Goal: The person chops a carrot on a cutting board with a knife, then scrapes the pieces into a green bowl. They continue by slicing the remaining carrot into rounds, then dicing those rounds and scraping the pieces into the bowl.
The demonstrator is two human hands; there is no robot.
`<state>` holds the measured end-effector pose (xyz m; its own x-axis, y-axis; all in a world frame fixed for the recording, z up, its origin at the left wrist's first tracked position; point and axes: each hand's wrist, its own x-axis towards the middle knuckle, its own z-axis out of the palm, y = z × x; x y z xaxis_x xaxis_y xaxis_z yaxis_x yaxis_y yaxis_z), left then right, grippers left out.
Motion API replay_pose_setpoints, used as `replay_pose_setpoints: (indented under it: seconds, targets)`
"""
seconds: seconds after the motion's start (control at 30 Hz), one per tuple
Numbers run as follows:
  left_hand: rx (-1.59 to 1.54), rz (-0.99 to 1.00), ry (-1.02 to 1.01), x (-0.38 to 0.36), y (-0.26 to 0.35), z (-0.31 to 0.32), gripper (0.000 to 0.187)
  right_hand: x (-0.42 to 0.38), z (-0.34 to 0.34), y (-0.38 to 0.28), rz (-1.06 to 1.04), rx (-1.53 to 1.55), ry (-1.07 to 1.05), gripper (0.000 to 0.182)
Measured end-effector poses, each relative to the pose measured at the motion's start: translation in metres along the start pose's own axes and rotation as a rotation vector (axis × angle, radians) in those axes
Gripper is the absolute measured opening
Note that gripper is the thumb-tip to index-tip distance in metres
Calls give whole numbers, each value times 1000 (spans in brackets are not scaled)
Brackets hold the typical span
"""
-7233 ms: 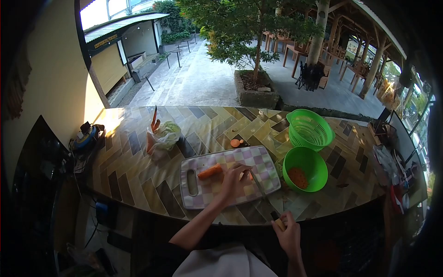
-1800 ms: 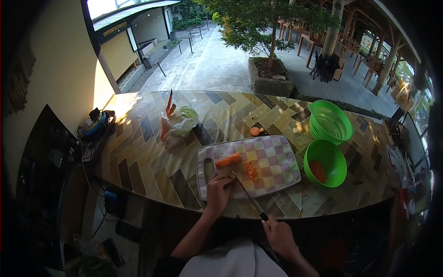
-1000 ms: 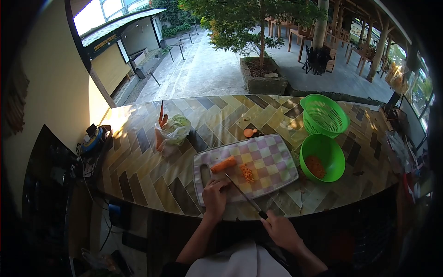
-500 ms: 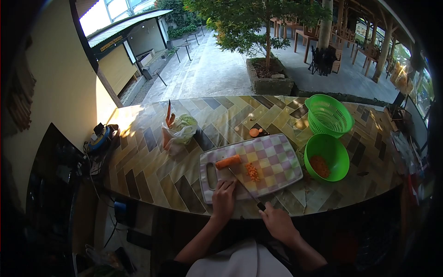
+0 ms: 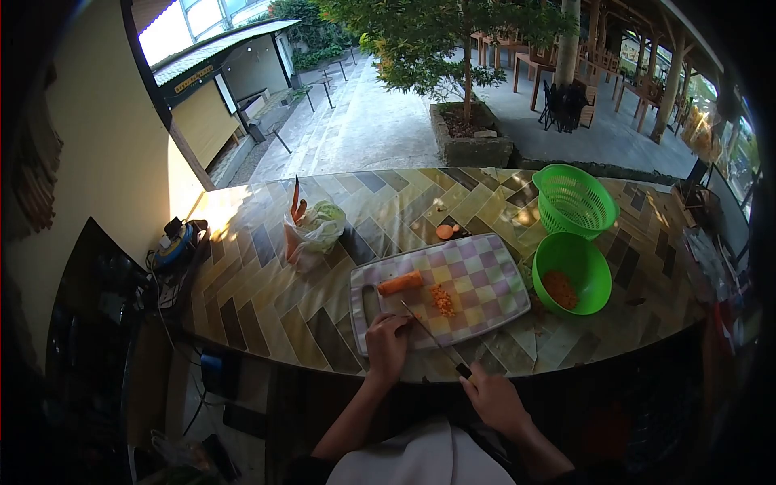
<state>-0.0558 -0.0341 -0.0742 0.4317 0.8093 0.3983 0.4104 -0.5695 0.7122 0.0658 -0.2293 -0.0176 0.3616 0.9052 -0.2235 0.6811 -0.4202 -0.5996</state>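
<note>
Left to right: plastic bag point(image 5: 305, 252) with pale green vegetable point(image 5: 327, 220) in it and a pointed orange carrot point(image 5: 297, 212) standing up beside that, well apart from your hands. Cutting board point(image 5: 489, 283) next, hand slot at its left end. Your left hand point(image 5: 388, 341) is at its near-left edge, fingers bent by the knife tip; can't tell if anything is pinched there. Carrot piece point(image 5: 401, 283) lies loose on the board just beyond that hand, neither hand on it. Knife point(image 5: 433, 335) slants from there back to you, over the near edge. Chopped carrot point(image 5: 442, 301) sits in a small heap right of the piece. Your right hand point(image 5: 493, 396) is wrapped round the knife handle. Green bowl point(image 5: 596, 279) far right, orange bits point(image 5: 559, 291) inside.

For clean cuts, I'd curl the left fingertips back from that edge, they look close. Flat face down so nothing rolls, thin even strokes, heap clear of the blade
</note>
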Motion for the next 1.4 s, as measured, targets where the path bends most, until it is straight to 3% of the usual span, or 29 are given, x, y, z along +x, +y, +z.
replay_pose_setpoints:
  seconds: [0.27, 0.47, 0.77, 1.4]
  targets:
    - [53, 62, -28, 2, -3, 1, 20, 5, 4, -8, 37, -94, -40, 29]
    - [60, 78, -48, 4, 0, -2, 21, 28, 6, -2, -53, -83, -37, 26]
    - [-47, 73, -11, 3, -13, -2, 12, 10, -13, 13, -111, 146, 9, 27]
    - [7, 97, -9, 2, -11, -1, 17, 22, 7, 0, -54, -53, -55, 29]
